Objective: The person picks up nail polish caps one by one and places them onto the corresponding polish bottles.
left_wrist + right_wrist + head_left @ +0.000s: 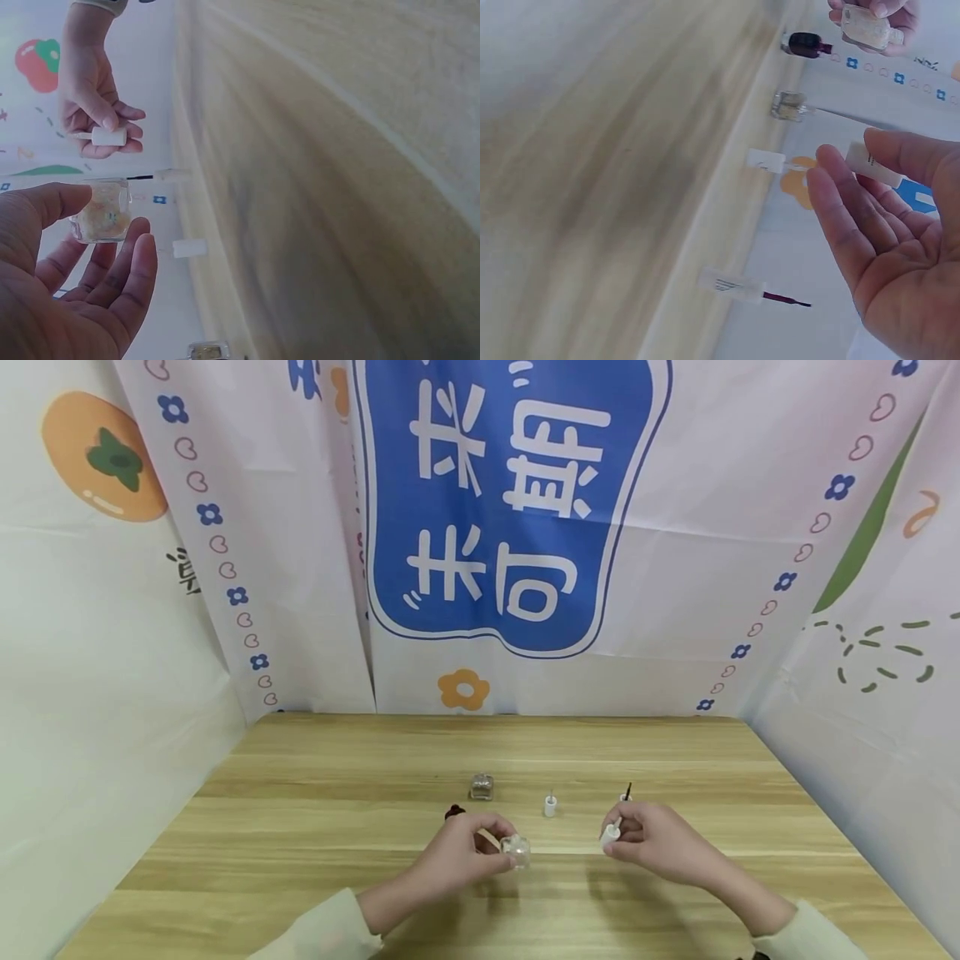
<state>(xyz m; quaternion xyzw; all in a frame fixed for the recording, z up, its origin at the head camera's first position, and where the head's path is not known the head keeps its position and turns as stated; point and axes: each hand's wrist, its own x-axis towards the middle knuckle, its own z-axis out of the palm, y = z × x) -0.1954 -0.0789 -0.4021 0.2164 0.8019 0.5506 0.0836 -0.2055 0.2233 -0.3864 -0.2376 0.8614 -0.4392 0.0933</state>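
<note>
My left hand (453, 853) grips a small square glass nail polish bottle (517, 853) between thumb and fingers, raised off the table. The bottle has no cap on it and holds pale, glittery polish, seen closely in the left wrist view (105, 219). To the right, my right hand (660, 847) pinches a white nail polish cap (609, 836); its thin brush stem shows in the left wrist view (82, 136). Bottle and cap are apart. Just beyond the right hand stands another white cap (731, 284), its dark red brush pointing up.
A third white cap (551, 807) stands brush up on the wooden table (300, 860). Behind it to the left is an uncapped glass bottle (482, 787). A dark red bottle (805, 45) stands beside the left hand, mostly hidden in the head view. Printed cloth (675, 635) borders the table.
</note>
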